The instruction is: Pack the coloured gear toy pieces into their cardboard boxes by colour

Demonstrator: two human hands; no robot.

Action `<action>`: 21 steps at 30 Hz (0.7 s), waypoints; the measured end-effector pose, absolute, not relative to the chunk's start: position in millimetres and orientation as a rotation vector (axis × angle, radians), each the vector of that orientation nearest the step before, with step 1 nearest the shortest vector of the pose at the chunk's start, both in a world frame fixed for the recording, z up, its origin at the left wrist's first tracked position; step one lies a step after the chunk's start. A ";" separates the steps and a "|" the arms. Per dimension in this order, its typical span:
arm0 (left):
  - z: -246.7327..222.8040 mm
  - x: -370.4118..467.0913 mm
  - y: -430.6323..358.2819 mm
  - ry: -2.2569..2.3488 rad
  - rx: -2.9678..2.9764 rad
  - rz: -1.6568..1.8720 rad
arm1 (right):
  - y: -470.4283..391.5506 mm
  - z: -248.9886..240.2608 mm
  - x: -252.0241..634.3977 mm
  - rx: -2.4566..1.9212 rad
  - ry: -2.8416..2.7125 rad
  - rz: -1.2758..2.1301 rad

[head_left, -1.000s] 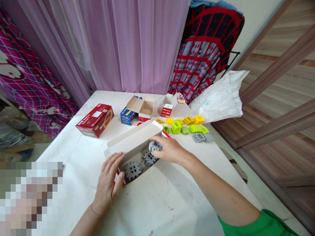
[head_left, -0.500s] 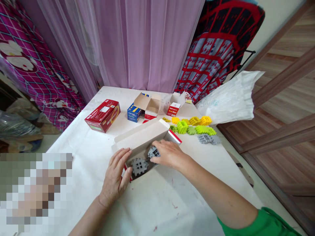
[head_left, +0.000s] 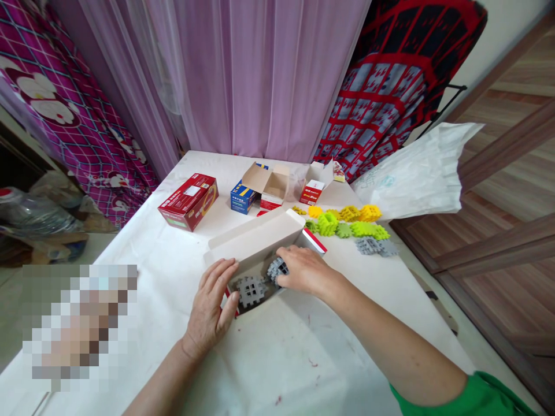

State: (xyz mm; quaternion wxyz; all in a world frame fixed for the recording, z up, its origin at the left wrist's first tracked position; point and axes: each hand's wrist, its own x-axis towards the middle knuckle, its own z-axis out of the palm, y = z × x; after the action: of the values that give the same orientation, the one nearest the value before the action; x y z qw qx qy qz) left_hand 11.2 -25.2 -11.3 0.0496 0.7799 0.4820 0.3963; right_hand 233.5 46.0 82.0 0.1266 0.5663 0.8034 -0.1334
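An open cardboard box (head_left: 255, 234) with a white inside and red edges lies in front of me, its long flap folded back. My left hand (head_left: 214, 300) holds the box at its left end, fingers along the rim and thumb on the near side. Inside the box, close to that thumb, lies a grey notched building block (head_left: 250, 291) with a square grid in its middle. My right hand (head_left: 303, 268) reaches into the right half of the box, its fingers closed on a second grey block (head_left: 276, 269). My right fingertips are partly hidden behind that block.
Yellow blocks (head_left: 348, 214), green blocks (head_left: 327, 224) and grey blocks (head_left: 370, 247) lie in rows right of the box. Behind stand a closed red box (head_left: 188, 201), a blue box (head_left: 243, 198) and opened red-and-white boxes (head_left: 311, 192). A white bag (head_left: 416, 173) leans at the table's right edge.
The whole view has shifted slightly, so everything sits a little further right. Both hands keep about the same places at the box, and the right fingers stay on the grey block.
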 end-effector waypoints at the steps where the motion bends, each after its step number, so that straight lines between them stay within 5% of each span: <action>1: -11.5 11.2 -25.4 1.471 2.373 1.199 | 45.8 82.5 234.2 1.650 2.344 -0.393; 8: -13.0 12.3 -25.9 1.462 2.354 1.228 | 40.9 101.1 230.8 1.626 2.496 -0.293; 21: -11.1 14.0 -25.4 1.441 2.393 1.248 | 54.3 78.6 171.4 0.593 2.697 -0.629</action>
State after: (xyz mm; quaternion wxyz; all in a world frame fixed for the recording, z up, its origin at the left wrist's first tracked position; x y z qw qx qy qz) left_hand 14.0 -25.4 -11.1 0.0410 0.7816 0.4705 0.4074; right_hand 171.4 54.3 78.6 0.1540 0.2068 0.9410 -0.2193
